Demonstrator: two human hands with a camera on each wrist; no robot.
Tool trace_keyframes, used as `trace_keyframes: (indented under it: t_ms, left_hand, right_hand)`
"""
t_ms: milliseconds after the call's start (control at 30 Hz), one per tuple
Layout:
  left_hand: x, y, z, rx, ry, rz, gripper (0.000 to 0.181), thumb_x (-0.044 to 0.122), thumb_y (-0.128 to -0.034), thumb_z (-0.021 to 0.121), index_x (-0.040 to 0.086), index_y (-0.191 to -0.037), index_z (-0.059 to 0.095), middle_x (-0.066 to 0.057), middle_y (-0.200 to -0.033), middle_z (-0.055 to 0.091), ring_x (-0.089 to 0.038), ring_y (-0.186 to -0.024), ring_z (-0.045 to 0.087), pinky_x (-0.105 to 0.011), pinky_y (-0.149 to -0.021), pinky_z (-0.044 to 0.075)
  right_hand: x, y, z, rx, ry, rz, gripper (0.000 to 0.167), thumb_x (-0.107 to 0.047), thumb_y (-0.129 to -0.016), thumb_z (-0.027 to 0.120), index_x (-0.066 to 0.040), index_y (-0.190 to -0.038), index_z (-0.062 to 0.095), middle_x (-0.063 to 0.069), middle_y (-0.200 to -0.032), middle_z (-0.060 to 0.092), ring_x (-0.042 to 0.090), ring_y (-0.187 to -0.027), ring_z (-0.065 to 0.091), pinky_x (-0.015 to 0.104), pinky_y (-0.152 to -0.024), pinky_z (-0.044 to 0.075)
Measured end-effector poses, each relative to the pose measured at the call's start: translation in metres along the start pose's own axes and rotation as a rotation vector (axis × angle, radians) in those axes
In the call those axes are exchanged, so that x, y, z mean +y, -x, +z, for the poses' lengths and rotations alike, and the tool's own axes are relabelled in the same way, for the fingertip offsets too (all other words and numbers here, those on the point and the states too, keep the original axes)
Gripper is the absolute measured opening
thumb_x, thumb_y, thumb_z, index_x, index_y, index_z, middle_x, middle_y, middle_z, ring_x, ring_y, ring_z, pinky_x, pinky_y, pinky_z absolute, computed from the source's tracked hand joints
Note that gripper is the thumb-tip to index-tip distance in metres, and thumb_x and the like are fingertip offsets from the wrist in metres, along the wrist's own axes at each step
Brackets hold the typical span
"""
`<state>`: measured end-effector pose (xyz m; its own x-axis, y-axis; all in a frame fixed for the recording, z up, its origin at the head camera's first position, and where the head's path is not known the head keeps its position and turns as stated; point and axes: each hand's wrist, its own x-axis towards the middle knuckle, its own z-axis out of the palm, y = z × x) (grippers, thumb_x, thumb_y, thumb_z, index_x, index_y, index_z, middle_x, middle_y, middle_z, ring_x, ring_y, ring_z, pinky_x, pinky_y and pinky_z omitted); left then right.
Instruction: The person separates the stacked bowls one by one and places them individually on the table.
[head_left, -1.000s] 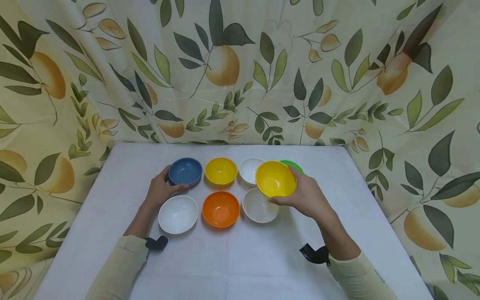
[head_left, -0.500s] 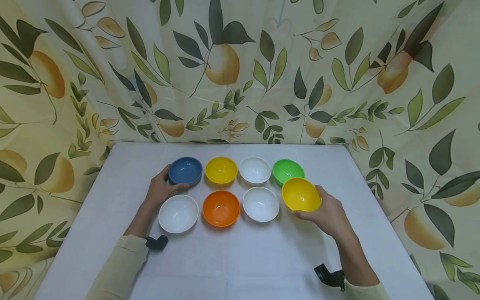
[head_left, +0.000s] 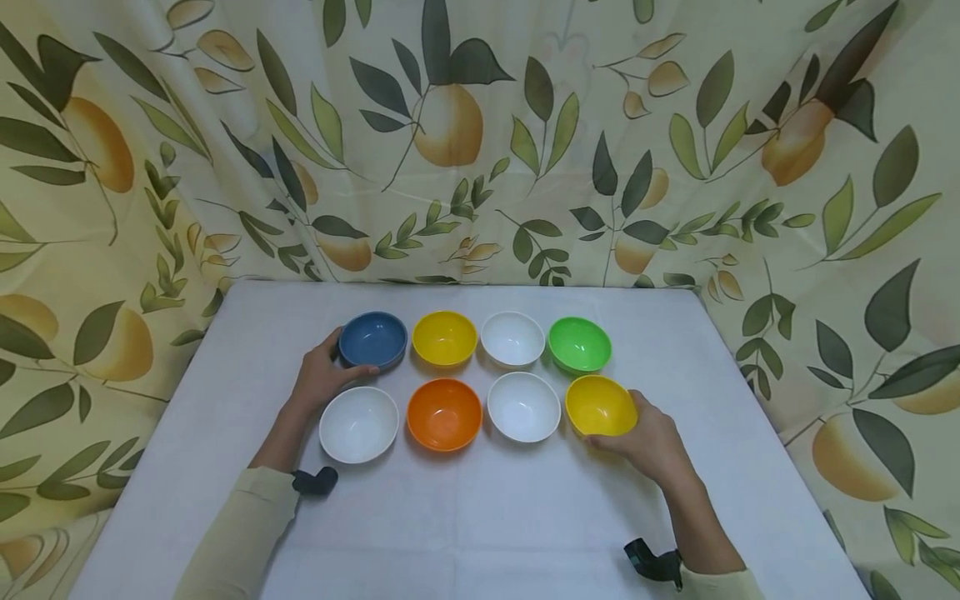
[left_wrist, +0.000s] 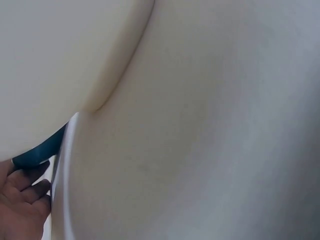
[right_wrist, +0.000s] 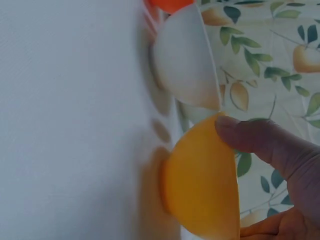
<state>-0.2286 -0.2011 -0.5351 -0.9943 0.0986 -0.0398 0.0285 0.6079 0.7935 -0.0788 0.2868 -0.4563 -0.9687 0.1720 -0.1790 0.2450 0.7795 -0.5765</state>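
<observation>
My right hand [head_left: 651, 437] grips a yellow bowl [head_left: 600, 407] by its right side, at the right end of the front row. In the right wrist view the thumb [right_wrist: 260, 137] lies at the rim of this bowl [right_wrist: 200, 180], its base at or just above the cloth. On the far left my left hand [head_left: 322, 377] holds a blue bowl [head_left: 372, 342] between thumb and fingers. The left wrist view shows only part of that hand [left_wrist: 22, 205] beside the blue bowl [left_wrist: 40, 151]; a pale bowl [left_wrist: 60, 65] covers much of it.
The back row continues with another yellow bowl [head_left: 445, 340], a white bowl [head_left: 513, 340] and a green bowl [head_left: 580, 346]. In front stand a white bowl [head_left: 359, 425], an orange bowl [head_left: 444, 415] and another white bowl [head_left: 523, 407]. A patterned curtain [head_left: 465, 200] hangs behind the white-covered table [head_left: 450, 517].
My right hand has carried the yellow bowl rightward and down, from over the white bowls to the front row's right end, uncovering the green bowl. The left hand stays on the blue bowl.
</observation>
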Motion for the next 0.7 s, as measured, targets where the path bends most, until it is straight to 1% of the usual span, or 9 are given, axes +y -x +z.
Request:
trace_keyframes:
  t_ms: [100, 233, 333, 500, 600, 700]
  left_hand:
    - [-0.0001, 0.0007, -0.0001, 0.000, 0.000, 0.001, 0.113, 0.044, -0.0830, 0.091, -0.003, -0.164, 0.026, -0.028, -0.167, 0.029, -0.045, -0.153, 0.028, -0.057, -0.123, 0.029]
    - [-0.0008, 0.0011, 0.0002, -0.003, -0.001, 0.006, 0.114, 0.045, -0.0828, 0.091, -0.002, -0.164, 0.026, -0.027, -0.167, 0.029, -0.045, -0.153, 0.028, -0.057, -0.123, 0.029]
    - [-0.0017, 0.0008, 0.0000, -0.007, 0.001, 0.013, 0.115, 0.047, -0.0822, 0.091, -0.002, -0.164, 0.026, -0.027, -0.167, 0.029, -0.045, -0.153, 0.028, -0.057, -0.123, 0.029]
    - [-0.0013, 0.0006, -0.0022, 0.000, -0.006, 0.016, 0.113, 0.045, -0.0825, 0.091, -0.001, -0.164, 0.027, -0.027, -0.167, 0.029, -0.045, -0.153, 0.028, -0.057, -0.123, 0.029]
    - [-0.0006, 0.0008, -0.0026, -0.010, -0.005, 0.007, 0.114, 0.045, -0.0830, 0.090, -0.001, -0.165, 0.025, -0.026, -0.168, 0.027, -0.044, -0.154, 0.026, -0.057, -0.124, 0.028]
    - [-0.0012, 0.0006, -0.0029, -0.031, -0.011, -0.016, 0.120, 0.049, -0.0827, 0.089, 0.001, -0.167, 0.019, -0.026, -0.170, 0.023, -0.044, -0.155, 0.024, -0.056, -0.125, 0.026]
  right_hand:
    - [0.0012, -0.0006, 0.0023, -0.004, 0.007, 0.009, 0.105, -0.039, -0.075, 0.094, 0.013, -0.148, 0.040, 0.036, -0.131, 0.059, 0.046, -0.109, 0.058, 0.061, -0.088, 0.055]
    - [0.0001, -0.0005, 0.0031, -0.019, 0.010, 0.036, 0.116, -0.039, -0.076, 0.094, 0.016, -0.155, 0.029, 0.041, -0.142, 0.050, 0.050, -0.118, 0.055, 0.066, -0.096, 0.052]
    - [-0.0014, -0.0002, 0.0032, -0.027, 0.012, 0.057, 0.122, -0.040, -0.077, 0.093, 0.017, -0.157, 0.021, 0.043, -0.148, 0.042, 0.053, -0.123, 0.051, 0.069, -0.100, 0.050]
    - [-0.0035, -0.0007, 0.0031, -0.032, 0.014, 0.050, 0.125, -0.042, -0.077, 0.093, 0.017, -0.158, 0.018, 0.044, -0.150, 0.039, 0.054, -0.126, 0.049, 0.071, -0.102, 0.048]
    - [-0.0037, -0.0002, 0.0032, -0.034, 0.017, 0.047, 0.125, -0.042, -0.077, 0.093, 0.017, -0.158, 0.019, 0.044, -0.150, 0.039, 0.055, -0.127, 0.049, 0.071, -0.102, 0.047]
    - [-0.0033, 0.0004, 0.0041, -0.037, 0.019, 0.050, 0.126, -0.044, -0.077, 0.093, 0.017, -0.158, 0.018, 0.044, -0.151, 0.038, 0.055, -0.128, 0.049, 0.071, -0.103, 0.046]
